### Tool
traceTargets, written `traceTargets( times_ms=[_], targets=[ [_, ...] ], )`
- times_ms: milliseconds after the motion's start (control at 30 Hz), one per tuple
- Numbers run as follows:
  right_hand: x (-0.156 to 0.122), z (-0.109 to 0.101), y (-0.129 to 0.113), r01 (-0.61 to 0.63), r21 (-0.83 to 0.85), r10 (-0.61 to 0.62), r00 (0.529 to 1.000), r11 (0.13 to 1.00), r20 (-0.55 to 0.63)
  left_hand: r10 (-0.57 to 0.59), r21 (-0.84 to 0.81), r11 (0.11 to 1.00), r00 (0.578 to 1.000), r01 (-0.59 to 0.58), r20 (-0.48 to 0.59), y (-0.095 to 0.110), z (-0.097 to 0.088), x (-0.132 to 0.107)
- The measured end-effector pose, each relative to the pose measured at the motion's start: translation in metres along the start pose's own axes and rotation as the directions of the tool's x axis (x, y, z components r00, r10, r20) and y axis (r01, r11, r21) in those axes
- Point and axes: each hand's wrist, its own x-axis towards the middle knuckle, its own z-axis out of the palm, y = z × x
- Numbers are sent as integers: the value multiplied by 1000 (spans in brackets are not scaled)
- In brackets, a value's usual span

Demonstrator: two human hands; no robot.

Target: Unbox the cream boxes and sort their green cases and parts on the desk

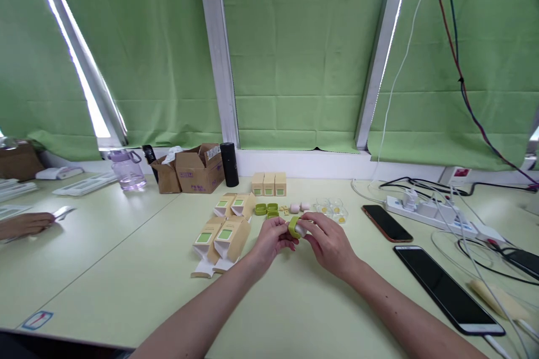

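Lime-green rounded plastic piece [293, 226] sits nearer the person than three upright tan cardboard cartons [269, 184], pinched by the left hand's [272, 240] fingertips while the right hand [331, 242] grips a pale rounded part [300, 230] against it. Upright cartons look closed, likely done; four open-flapped tan cartons [229, 235] nearer-left of them, small green square cups [261, 210] just in front, and pinkish rounded pieces [295, 208] plus clear plastic cups [339, 217] front-right seem left, this unit apparently mid-assembly.

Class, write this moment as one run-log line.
left hand: holds green piece | right hand: fingers on white piece | leftward: cartons | rightward: two phones
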Motion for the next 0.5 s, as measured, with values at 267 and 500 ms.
traceTargets(
  times_ms=[267,500],
  targets=[
    [0,3,2,-255,438,288,958,862,-9,25,89,996,999,-23,-29,7,-2,-1],
    [4,6,-3,-527,828,604,728,193,323,158,124,981,985,-148,-67,10,-3,-4]
  ],
)
